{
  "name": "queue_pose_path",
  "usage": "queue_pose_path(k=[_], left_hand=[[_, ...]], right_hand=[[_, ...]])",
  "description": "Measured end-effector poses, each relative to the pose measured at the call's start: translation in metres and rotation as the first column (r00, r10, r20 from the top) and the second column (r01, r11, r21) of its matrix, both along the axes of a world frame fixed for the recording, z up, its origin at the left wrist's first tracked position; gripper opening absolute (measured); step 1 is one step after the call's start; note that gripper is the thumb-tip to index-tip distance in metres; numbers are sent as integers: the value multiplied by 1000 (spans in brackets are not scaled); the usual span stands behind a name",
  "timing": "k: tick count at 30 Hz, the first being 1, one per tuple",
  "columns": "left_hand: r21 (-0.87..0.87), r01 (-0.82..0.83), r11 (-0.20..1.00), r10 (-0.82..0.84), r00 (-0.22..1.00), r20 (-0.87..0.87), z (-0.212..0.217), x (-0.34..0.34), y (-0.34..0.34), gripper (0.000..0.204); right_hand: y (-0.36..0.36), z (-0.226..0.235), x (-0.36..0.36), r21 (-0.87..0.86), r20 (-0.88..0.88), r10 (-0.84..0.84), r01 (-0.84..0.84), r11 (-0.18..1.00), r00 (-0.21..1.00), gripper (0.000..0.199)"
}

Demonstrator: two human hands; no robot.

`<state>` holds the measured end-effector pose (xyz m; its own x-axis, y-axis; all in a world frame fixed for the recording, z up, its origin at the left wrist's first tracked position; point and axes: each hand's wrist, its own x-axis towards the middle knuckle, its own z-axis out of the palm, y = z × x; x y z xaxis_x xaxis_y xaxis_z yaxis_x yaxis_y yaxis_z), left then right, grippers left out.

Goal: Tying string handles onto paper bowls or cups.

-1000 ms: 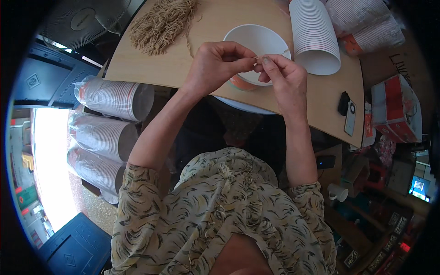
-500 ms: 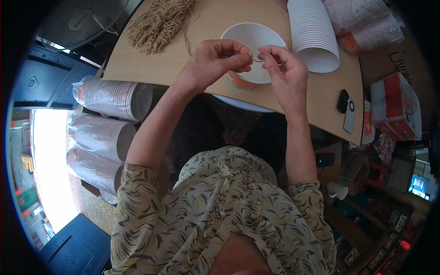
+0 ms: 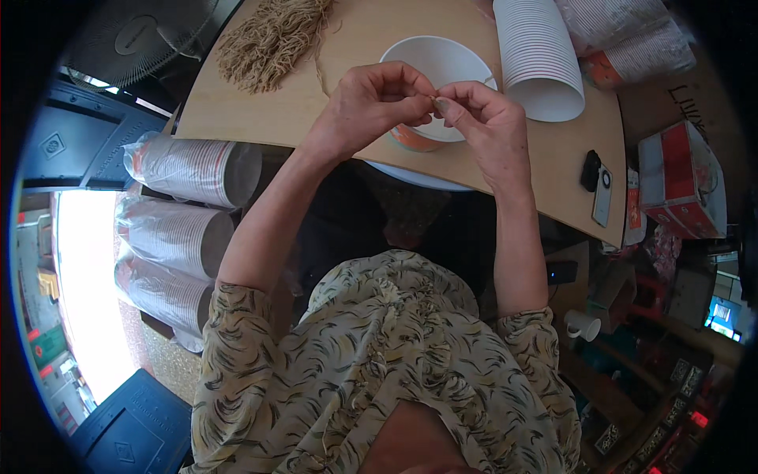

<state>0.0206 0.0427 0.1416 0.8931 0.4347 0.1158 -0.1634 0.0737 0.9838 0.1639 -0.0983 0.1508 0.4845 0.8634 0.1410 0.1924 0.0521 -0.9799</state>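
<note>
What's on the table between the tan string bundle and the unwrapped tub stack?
An open tub, plus a loose strand near the bundle, in the head view.

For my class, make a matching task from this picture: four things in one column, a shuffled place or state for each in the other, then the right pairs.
Column one:
1. left hand
2. tan bundle of strands
3. open tub
4. pale mug

Column two:
A. off the table, toward the picture's lower right
B. white inside, partly hidden behind the hands
C. fingertips close to those of the right hand
D. on the table, toward its far left

Pairs: 1-C, 2-D, 3-B, 4-A
</note>
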Motion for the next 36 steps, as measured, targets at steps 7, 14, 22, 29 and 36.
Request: queue_pose_path(k=[7,14,22,29,36], left_hand=[[97,-31,995,30,999,10,6,-4,-1,12],[14,-21,1000,21,1000,-19,9,-7,-2,16],[45,3,999,-5,1000,30,6,-5,-1,14],[-49,-11,999,14,998,56,1,-5,-4,12],[-30,-42,999,42,999,14,4,-6,-5,17]], right_hand=[[-1,-3,4,29,-13,58,-58,998,998,12],[-2,0,5,20,-98,133,-132,991,986,11],[-3,-1,6,38,-154,147,-143,989,977,12],[-5,4,-1,40,-203,122,-116,992,972,13],[-5,4,0,25,-198,112,-109,994,974,13]])
